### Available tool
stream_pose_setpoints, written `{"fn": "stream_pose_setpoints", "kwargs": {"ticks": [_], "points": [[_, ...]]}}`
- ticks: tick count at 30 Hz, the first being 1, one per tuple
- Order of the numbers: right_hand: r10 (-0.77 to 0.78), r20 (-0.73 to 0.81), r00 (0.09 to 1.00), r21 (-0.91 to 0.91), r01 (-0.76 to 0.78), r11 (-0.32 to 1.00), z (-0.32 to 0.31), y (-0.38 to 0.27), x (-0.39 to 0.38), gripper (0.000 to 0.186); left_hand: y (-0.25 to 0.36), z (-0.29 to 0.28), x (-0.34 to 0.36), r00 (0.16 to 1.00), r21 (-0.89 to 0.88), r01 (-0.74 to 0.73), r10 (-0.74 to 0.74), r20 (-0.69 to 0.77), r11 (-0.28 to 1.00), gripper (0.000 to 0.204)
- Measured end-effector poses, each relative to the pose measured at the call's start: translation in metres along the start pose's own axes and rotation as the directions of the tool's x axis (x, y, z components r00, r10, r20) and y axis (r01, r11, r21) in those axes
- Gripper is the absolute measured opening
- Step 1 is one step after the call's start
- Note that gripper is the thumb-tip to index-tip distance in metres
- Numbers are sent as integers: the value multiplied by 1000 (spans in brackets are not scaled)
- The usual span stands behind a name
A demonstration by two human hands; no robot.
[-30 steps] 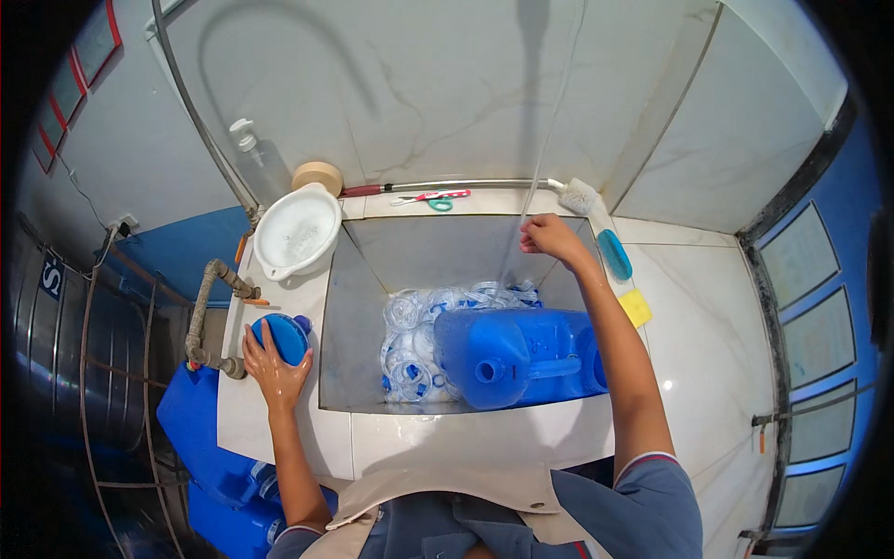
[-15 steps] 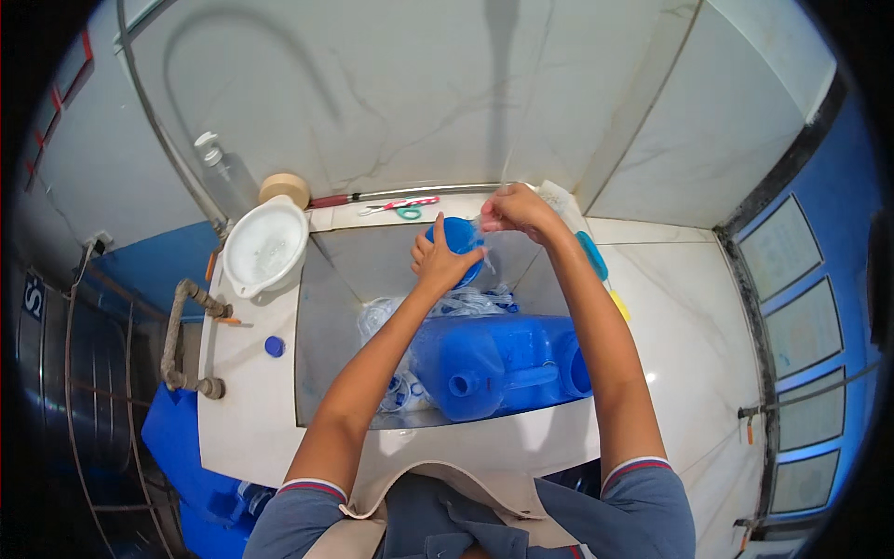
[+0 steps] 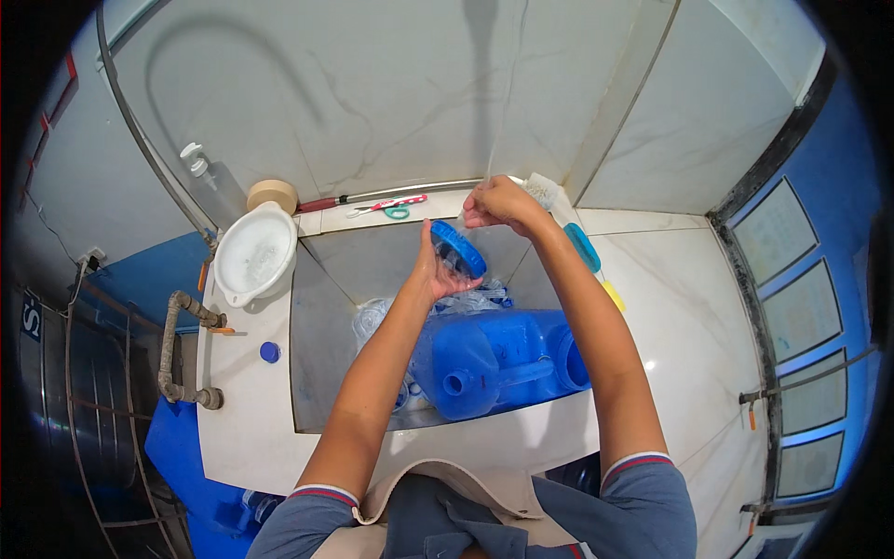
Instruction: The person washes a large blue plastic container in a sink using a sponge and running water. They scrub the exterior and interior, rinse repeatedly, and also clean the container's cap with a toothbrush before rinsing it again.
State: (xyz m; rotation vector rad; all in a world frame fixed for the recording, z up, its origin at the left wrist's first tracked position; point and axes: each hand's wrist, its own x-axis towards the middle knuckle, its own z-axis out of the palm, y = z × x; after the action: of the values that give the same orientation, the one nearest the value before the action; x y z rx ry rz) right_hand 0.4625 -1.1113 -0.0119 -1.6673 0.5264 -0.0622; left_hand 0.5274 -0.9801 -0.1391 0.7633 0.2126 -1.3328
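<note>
Over the grey sink, my left hand grips a round blue lid, tilted on its edge. Close to its upper right, my right hand is bent at the wrist with fingers drawn together. A thin clear strand, either tube or water, runs down the wall to those fingers; what they hold is hidden. Below both hands a large blue water jug lies across the sink, a small spout toward me and a wide round opening at its right end. Crumpled clear plastic and small caps lie around it.
A white colander, pump bottle and blue cap stand left of the sink. Behind it lie a toothbrush, scissors and a red-handled rod. A teal brush and yellow item sit right. Pipes rise at left.
My left hand has turned the blue lid from facing up to a steep tilt, its palm now more upward beneath it. My right hand has shifted slightly up and left in the picture.
</note>
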Motion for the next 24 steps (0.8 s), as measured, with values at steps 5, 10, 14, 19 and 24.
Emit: {"fn": "stream_pose_setpoints", "kwargs": {"ticks": [5, 10, 14, 19, 24], "points": [[19, 26, 999, 48, -21, 999, 1, -8, -5, 16, -9, 1, 9, 998, 95, 9, -4, -61, 995, 96], [-1, 21, 1000, 83, -1, 997, 5, -11, -3, 15, -14, -30, 52, 945, 273, -248, 295, -145, 929, 54], [25, 41, 999, 66, -27, 997, 0, -5, -4, 15, -6, -40, 76, 940, 83, -315, 323, -114, 946, 23], [46, 31, 998, 70, -48, 996, -6, 7, 1, 14, 3, -12, 62, 969, 158, -237, 245, -32, 959, 18], [33, 19, 999, -11, -32, 999, -7, 5, 0, 16, 12, 14, 29, 958, 559, -250, 284, 28, 791, 20]]}}
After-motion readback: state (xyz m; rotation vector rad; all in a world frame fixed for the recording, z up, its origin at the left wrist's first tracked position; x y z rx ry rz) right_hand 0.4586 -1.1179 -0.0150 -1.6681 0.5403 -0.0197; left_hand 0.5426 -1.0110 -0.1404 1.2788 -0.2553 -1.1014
